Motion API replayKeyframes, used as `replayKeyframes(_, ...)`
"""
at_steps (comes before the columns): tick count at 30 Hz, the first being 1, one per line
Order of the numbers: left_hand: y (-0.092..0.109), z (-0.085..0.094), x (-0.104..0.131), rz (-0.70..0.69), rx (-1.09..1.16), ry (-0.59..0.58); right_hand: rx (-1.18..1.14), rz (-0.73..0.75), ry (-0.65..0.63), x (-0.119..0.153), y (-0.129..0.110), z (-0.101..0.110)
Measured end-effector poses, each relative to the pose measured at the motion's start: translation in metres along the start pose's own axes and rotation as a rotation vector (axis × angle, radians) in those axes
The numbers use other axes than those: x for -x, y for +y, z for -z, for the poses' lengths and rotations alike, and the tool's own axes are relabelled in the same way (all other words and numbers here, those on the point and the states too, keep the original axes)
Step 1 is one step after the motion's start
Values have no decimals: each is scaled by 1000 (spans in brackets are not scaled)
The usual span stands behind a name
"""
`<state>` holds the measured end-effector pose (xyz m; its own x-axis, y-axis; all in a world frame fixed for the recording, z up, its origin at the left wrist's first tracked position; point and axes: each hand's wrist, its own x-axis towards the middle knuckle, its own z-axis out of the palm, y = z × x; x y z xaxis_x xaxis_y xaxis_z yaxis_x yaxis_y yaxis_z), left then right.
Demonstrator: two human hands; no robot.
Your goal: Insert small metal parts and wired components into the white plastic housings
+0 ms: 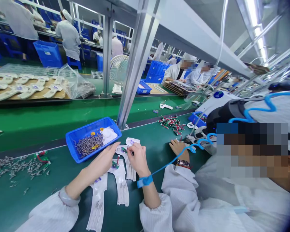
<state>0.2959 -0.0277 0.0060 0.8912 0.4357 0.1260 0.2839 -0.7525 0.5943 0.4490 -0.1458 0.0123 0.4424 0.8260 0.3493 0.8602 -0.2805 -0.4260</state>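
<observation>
Several white gun-shaped plastic shell halves (122, 185) lie on the green bench in front of me. My left hand (103, 159) reaches over them with its fingers stretched out, the tips beside the head of one shell half (120, 149). A small green circuit board (123, 150) sits in that head. My right hand (138, 156) is closed in a pinch at the board's right edge; whatever is between the fingertips is too small to make out. A blue strap (145, 181) with a coiled cord circles my right wrist. Another shell half (96, 206) lies below my left forearm.
Behind my hands, a blue bin (73, 146) holds small metal parts. Loose metal parts (12, 166) are scattered at left. A pile of wired circuit boards (172, 124) lies at right, near a co-worker's hand (178, 148). A metal post (137, 61) rises behind the bench.
</observation>
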Motion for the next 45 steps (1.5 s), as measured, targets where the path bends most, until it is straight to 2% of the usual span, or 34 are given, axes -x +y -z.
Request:
replayKeyframes(9, -15, -10, -8, -96, -43, -15, 62, 58, 11, -1, 0, -3)
replayKeyframes(23, -1, -7, -11, -74, 5, -22, 134, 61, -35, -4, -5, -1)
replayKeyframes(33, -3, -8, -13, -52, 71, -26, 247, 93, -79, -7, -9, 0)
replayKeyframes(40, -8, -16, -16, -127, 16, 33, 250, 57, -61, -7, -10, -1)
replayKeyframes(45, -10, -15, -21, -160, 38, 25, 253, 45, -72, -8, -12, 0)
